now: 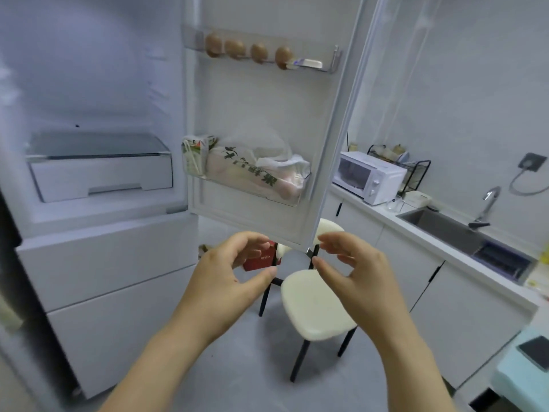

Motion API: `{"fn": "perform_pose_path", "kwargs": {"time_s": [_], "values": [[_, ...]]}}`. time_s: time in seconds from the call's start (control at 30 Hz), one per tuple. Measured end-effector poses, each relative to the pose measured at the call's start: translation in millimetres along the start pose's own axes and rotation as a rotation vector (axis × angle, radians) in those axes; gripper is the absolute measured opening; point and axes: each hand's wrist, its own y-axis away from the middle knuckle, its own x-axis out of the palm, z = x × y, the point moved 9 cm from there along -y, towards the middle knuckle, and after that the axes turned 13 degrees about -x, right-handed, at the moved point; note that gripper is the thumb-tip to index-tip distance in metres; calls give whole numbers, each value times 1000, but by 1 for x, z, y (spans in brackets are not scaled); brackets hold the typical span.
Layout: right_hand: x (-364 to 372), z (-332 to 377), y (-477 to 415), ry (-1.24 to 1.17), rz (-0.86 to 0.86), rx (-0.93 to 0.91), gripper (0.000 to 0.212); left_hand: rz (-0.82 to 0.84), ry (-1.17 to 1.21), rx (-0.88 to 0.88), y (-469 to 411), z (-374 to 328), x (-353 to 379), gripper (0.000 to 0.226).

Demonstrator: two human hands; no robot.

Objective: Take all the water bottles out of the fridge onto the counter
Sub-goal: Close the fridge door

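Head view shows the left hand (225,269) and right hand (356,269) empty and apart, fingers loosely curved, just below the fridge door (261,108); no water bottle is visible, so better search left of the door first.

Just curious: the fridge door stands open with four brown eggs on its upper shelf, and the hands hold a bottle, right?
Not quite: in the head view the left hand and right hand hold nothing. The fridge door does stand open, with four brown eggs on its upper shelf.
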Motion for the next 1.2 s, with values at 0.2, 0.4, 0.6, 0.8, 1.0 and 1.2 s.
{"fn": "perform_pose_path", "kwargs": {"time_s": [0.2, 0.4, 0.6, 0.8, 1.0, 1.2], "values": [[-37, -54, -28, -13, -19, -32, 28, -45, -51, 35, -38, -24, 50, 34], [-60, -109, -70, -34, -30, -66, 27, -79, -108, 46, -88, -38, 97, 35], [-51, -150, -117, -62, -31, -86, 26, -147, -165, 63, -148, -39, 113, 34], [-26, -188, -173, -57, -47, -81, 27, -171, -223, 72, -221, -24, 119, 38], [-7, -225, -224, -51, -83, -35, 27, -196, -283, 71, -283, -12, 127, 37], [18, -257, -260, -107, -46, 4, 47, -289, -332, 37, -303, -2, 133, 32]]}}
